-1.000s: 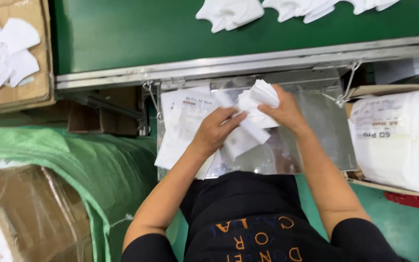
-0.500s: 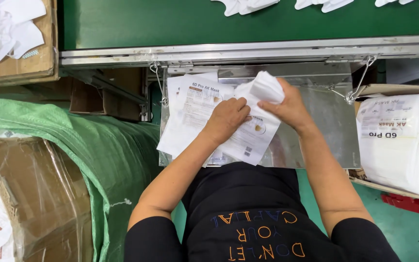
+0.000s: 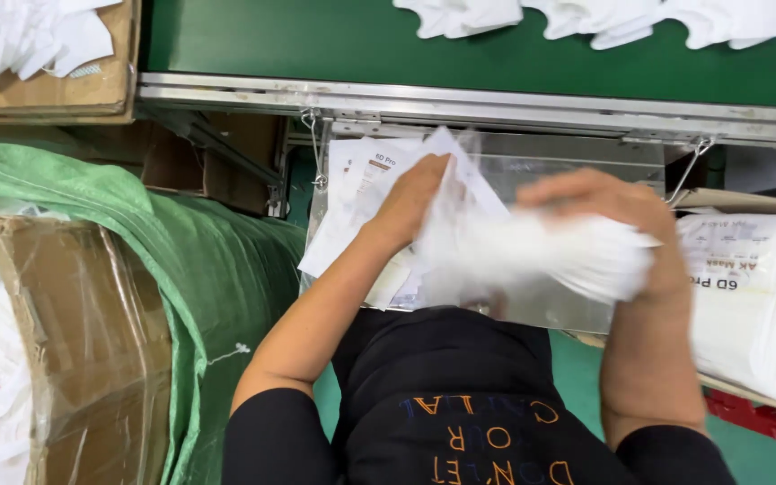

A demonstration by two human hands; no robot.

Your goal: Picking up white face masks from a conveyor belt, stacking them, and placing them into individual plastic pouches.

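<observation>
From the head view, a cardboard box (image 3: 92,90) at upper left holds white masks (image 3: 38,36). The right hand (image 3: 621,211) has its fingers clenched around a blurred stack of white masks (image 3: 541,256) above the metal tray (image 3: 577,171). The left hand (image 3: 410,202) pinches a clear bag (image 3: 460,180) just beside the stack.

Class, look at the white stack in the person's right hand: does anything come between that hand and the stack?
Nothing visible does. The right hand grips the white stack directly; the left hand is on a clear bag beside it, blurred.
</observation>
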